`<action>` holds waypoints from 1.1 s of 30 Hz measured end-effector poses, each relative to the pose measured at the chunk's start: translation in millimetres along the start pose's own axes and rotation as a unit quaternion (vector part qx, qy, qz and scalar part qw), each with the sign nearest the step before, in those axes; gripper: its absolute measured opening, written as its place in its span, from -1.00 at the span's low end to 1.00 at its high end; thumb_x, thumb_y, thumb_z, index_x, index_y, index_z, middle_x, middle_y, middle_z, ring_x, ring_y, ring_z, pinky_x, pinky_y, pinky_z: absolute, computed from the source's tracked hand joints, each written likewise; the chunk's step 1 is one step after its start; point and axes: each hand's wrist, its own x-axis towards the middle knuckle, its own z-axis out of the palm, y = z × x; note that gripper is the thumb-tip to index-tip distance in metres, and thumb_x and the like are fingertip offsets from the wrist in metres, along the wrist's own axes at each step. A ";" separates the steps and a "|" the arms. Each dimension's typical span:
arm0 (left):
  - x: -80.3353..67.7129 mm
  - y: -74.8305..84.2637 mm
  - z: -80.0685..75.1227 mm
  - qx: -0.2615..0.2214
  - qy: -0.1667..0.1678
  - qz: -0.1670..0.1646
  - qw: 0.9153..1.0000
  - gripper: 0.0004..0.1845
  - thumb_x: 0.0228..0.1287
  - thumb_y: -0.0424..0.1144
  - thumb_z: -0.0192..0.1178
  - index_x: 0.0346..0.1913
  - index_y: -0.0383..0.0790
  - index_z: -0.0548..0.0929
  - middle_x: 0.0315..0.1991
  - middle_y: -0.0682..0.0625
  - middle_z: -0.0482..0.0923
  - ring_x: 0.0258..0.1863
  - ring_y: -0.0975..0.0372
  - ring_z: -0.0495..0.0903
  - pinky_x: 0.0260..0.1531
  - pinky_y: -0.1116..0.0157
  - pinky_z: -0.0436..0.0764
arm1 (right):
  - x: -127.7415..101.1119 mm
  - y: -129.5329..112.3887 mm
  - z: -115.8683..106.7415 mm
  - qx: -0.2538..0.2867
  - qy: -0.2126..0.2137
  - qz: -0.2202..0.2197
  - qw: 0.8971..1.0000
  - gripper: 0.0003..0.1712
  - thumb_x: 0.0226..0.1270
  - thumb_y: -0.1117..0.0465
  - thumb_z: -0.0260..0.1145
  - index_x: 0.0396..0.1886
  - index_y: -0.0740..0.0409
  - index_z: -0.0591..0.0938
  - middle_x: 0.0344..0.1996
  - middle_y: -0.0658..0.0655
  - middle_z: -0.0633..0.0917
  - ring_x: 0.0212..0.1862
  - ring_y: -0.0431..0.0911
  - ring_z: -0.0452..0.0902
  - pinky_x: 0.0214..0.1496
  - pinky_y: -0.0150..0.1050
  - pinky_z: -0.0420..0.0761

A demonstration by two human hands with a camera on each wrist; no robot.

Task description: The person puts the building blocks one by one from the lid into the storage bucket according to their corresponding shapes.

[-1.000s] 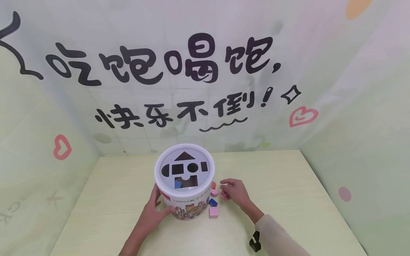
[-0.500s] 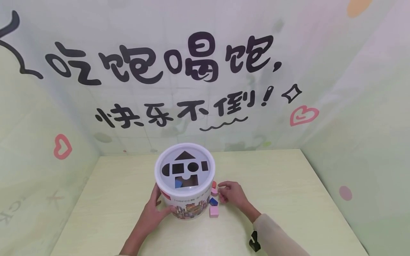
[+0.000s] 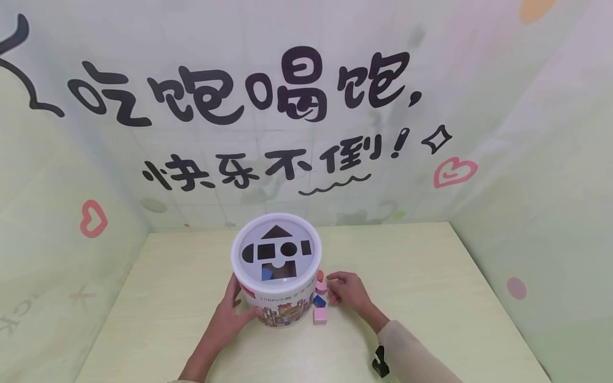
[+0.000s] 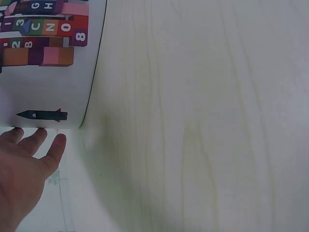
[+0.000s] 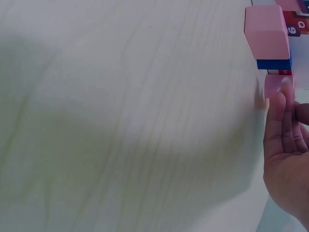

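Note:
A white round block bucket (image 3: 276, 255) stands on the table, its lid cut with shaped holes. My left hand (image 3: 229, 315) holds its left side, thumb in front and fingers behind; in the left wrist view the fingertips of the left hand (image 4: 24, 169) touch the printed wall. Right of the bucket lie a red block (image 3: 320, 275), a pink block (image 3: 321, 287), a blue block (image 3: 319, 301) and a pink cube (image 3: 320, 316). My right hand (image 3: 350, 291) is beside them. In the right wrist view its fairly straight fingers (image 5: 276, 118) reach the farther pink block (image 5: 275, 84).
The pale wooden table (image 3: 407, 276) ends at a printed back wall (image 3: 239, 149) with large black writing. Side walls rise at left and right. A blue piece (image 3: 267, 273) shows through the lid's largest hole. A dark object (image 3: 381, 361) hangs by the right sleeve (image 3: 414, 351).
My right hand has moved slightly left, closer to the pink and red blocks. The left hand and bucket keep their places.

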 end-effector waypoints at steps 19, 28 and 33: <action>0.6 -2.5 1.1 0.007 0.001 0.007 1.000 0.16 0.10 -0.11 0.44 0.55 0.28 -0.21 0.55 -0.14 -0.02 0.45 -0.17 0.14 0.23 -0.22 0.40 | -5.4 7.8 2.5 -0.019 -0.090 -0.018 0.996 -0.52 0.26 0.31 0.31 0.20 0.22 0.57 -0.65 0.04 0.66 -0.62 -0.15 0.58 -0.50 -0.26 0.68; 0.5 -1.9 1.0 0.007 0.000 0.000 1.000 0.15 0.11 -0.09 0.43 0.55 0.27 -0.22 0.55 -0.13 -0.03 0.45 -0.16 0.13 0.24 -0.22 0.39 | -5.3 6.1 6.4 -0.027 -0.096 -0.033 0.994 -0.47 0.27 0.33 0.31 0.25 0.22 0.53 -0.66 0.03 0.66 -0.64 -0.17 0.58 -0.54 -0.26 0.68; 0.4 -1.1 0.8 0.010 0.000 -0.002 1.000 0.16 0.11 -0.09 0.43 0.55 0.28 -0.22 0.55 -0.13 -0.03 0.45 -0.17 0.13 0.24 -0.22 0.39 | -5.3 -0.1 5.5 -0.036 -0.087 -0.035 0.995 -0.49 0.29 0.26 0.34 0.23 0.25 0.53 -0.66 0.03 0.65 -0.64 -0.15 0.59 -0.53 -0.26 0.67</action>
